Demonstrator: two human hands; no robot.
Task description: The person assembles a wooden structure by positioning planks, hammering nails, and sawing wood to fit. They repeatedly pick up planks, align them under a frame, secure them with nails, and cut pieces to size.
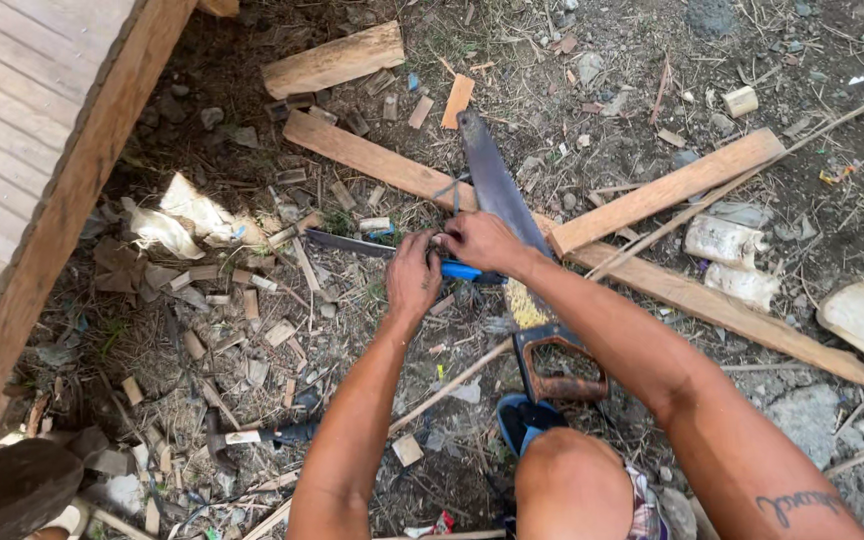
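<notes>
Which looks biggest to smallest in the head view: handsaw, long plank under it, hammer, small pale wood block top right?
1. Long plank, spanning most of the frame.
2. Handsaw, blade plus rusty handle.
3. Hammer, lower left; it lies nearer the camera, yet looks shorter than the saw.
4. Small pale wood block, clearly smallest.

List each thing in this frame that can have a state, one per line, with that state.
Left hand: fingers closed on the file's dark blade.
Right hand: fingers pinched at the saw's edge.
Handsaw: lying flat across the long plank, handle toward the person.
File: held level, blue handle under the hands.
Long plank: flat on the ground.
Hammer: lying on the ground, untouched.
</notes>
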